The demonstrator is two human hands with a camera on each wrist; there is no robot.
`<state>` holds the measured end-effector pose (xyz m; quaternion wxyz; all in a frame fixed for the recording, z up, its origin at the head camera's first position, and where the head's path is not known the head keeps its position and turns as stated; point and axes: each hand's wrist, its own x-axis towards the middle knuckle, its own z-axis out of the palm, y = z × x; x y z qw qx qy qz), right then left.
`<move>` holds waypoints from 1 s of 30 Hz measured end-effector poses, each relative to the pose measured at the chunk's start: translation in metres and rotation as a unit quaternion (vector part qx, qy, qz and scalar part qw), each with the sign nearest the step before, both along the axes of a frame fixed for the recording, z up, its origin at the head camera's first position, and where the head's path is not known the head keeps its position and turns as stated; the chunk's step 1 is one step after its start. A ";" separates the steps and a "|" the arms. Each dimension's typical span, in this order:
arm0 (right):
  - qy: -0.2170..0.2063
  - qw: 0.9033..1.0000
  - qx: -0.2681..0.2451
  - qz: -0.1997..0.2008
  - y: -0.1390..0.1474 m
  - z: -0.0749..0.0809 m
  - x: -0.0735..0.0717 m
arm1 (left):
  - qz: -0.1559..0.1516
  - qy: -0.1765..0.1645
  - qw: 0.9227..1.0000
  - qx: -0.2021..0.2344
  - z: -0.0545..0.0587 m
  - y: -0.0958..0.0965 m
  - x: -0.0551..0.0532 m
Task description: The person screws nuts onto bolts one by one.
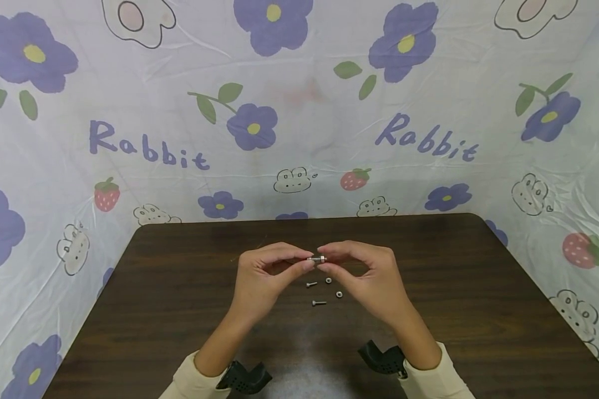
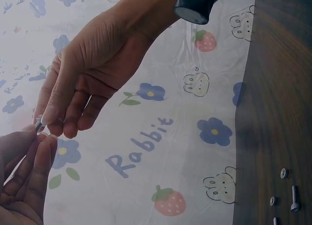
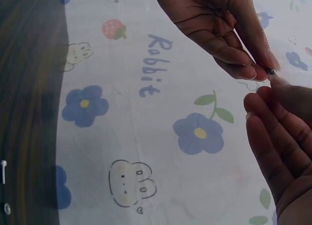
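Observation:
In the head view, my left hand (image 1: 262, 274) pinches one end of a small metal bolt (image 1: 316, 259) between thumb and fingertips, above the table. My right hand (image 1: 371, 271) meets it from the other side, thumb and index finger at the nut (image 1: 323, 259) on the bolt's right end. The bolt's left end is hidden by the left fingertips. A threaded bit of the bolt (image 2: 38, 121) shows between both hands in the left wrist view. The right wrist view has the fingertips of my left hand (image 3: 219, 32) and right hand (image 3: 287, 132) meeting around it.
Below the hands, a short screw (image 1: 311, 284), a longer screw (image 1: 319, 303) and two loose nuts, a far nut (image 1: 328, 280) and a nearer nut (image 1: 339, 295), lie on the dark wooden table (image 1: 179, 310). A patterned cloth (image 1: 299, 149) hangs around its back and sides.

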<state>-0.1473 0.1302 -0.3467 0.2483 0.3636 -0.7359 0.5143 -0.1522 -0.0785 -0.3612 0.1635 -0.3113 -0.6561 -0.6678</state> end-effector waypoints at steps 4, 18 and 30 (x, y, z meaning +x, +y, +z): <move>0.008 1.000 -0.001 0.000 0.000 -0.001 -0.001 | -0.002 -0.002 1.000 0.001 -0.001 0.000 0.000; -0.021 1.000 0.007 0.004 -0.002 -0.002 0.000 | -0.005 0.003 1.000 -0.005 -0.001 0.000 0.001; -0.045 0.999 0.019 -0.019 -0.003 -0.002 0.001 | -0.001 -0.001 1.000 -0.008 -0.002 0.001 0.001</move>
